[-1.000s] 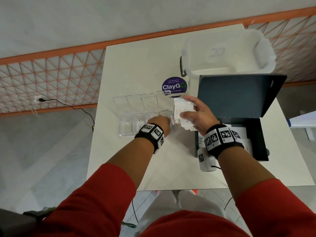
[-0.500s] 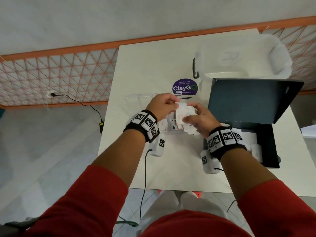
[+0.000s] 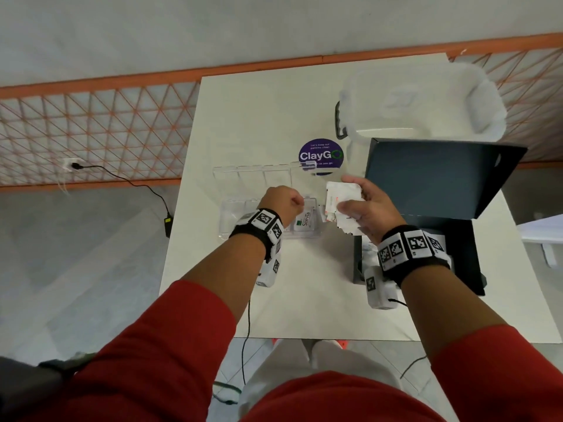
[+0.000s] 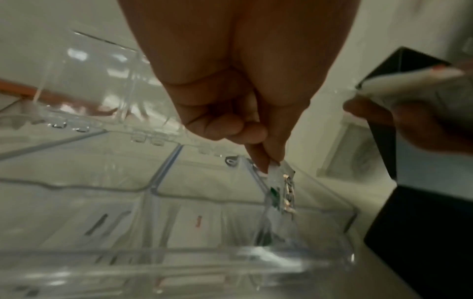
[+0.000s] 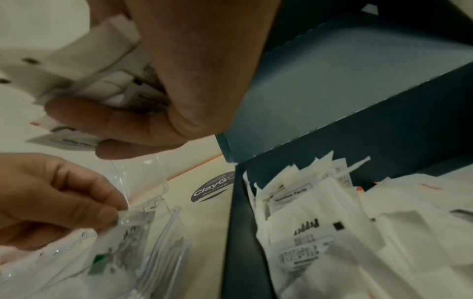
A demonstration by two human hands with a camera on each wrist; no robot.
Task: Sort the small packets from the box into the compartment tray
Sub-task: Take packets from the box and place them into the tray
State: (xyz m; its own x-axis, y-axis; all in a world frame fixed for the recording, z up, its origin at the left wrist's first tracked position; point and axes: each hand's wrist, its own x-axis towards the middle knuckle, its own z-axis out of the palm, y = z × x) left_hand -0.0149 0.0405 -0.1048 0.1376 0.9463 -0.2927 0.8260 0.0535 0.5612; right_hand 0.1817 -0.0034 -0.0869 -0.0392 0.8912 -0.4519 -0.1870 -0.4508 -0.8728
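A clear compartment tray (image 3: 226, 219) with its lid open lies on the white table. My left hand (image 3: 300, 205) pinches the top edge of a white Stevia packet (image 3: 304, 223), which hangs into the tray's front right compartment (image 4: 307, 228). In the left wrist view the fingertips (image 4: 263, 163) pinch that packet (image 4: 281, 190). My right hand (image 3: 344, 192) grips a stack of white packets (image 3: 342, 194) just right of the tray, in front of the dark blue box (image 3: 470, 254). More packets (image 5: 320, 232) fill the box. The neighbouring compartments hold flat packets (image 4: 197, 220).
The box's lid (image 3: 438, 175) stands open behind my right hand. A translucent plastic bin (image 3: 426, 95) sits at the table's back right, and a purple ClayGO sticker (image 3: 321, 155) lies behind the tray. The table's near edge (image 3: 304, 338) is close to my body.
My left hand reached up to the stack in my right hand, took one packet and came back down over the tray. My right hand stayed in place with the stack.
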